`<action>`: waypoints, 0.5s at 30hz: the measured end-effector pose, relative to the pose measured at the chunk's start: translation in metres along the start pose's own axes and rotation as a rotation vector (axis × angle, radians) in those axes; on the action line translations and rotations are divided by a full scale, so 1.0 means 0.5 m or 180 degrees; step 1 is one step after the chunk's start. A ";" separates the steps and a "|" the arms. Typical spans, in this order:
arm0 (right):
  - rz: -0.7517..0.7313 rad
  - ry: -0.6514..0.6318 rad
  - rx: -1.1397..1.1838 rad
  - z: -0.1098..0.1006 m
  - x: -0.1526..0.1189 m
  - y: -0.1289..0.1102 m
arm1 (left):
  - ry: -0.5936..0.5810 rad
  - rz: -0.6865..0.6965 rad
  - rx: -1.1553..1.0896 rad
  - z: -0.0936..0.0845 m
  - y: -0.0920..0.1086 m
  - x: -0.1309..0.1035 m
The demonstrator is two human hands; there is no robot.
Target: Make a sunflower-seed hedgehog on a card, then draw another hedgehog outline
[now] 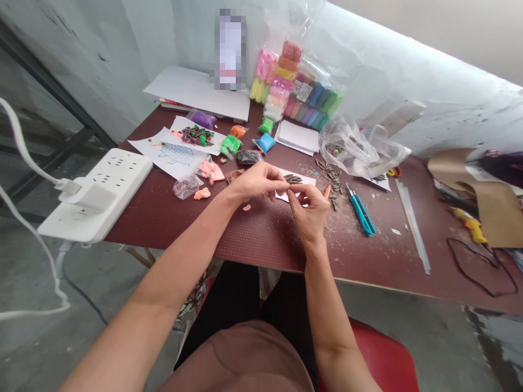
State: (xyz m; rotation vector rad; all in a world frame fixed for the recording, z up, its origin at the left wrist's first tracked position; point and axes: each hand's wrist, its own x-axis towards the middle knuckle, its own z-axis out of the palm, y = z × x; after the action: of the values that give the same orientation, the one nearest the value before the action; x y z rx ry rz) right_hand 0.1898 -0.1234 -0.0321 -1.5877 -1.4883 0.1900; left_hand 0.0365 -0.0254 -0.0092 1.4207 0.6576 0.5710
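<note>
My left hand (261, 182) and my right hand (308, 207) meet over the front middle of the table, fingertips pinched close together. Whatever lies between the fingertips is too small to make out. Just behind them, a pile of dark striped seeds (292, 178) rests on white paper (309, 180), partly covered by the hands. More loose seeds (333, 177) are scattered to the right of my right hand. Pink clay (211, 171) in a wrapper and a small peach clay lump (202, 193) lie left of my left hand.
A white power strip (98, 201) covers the table's left corner. Drawn paper (175, 155) and wrapped clay (231, 145) lie back left. A teal cutter (362, 212), clear sticks (413, 226) and a yellow glue gun (469, 224) are at right. Clay packs (294, 92) lean against the wall.
</note>
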 end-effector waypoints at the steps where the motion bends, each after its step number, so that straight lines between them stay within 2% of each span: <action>1: -0.0012 0.0003 -0.0022 0.001 0.000 -0.001 | 0.0001 -0.0010 0.0017 0.001 0.002 -0.001; 7: 0.0006 0.0080 -0.0125 0.004 0.000 -0.007 | -0.0032 -0.0041 0.0073 0.011 0.013 -0.005; 12: 0.0337 0.0532 -0.0117 -0.002 0.005 -0.001 | 0.0075 0.0000 0.0023 0.009 0.012 -0.005; 15: 0.0222 0.0304 0.0032 -0.003 0.003 -0.005 | 0.0262 -0.0011 -0.0178 0.007 0.010 -0.002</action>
State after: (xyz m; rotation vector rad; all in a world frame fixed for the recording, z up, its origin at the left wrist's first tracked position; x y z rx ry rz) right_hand 0.1893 -0.1231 -0.0289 -1.6196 -1.3579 0.1589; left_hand 0.0384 -0.0283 -0.0042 1.3492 0.7039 0.6432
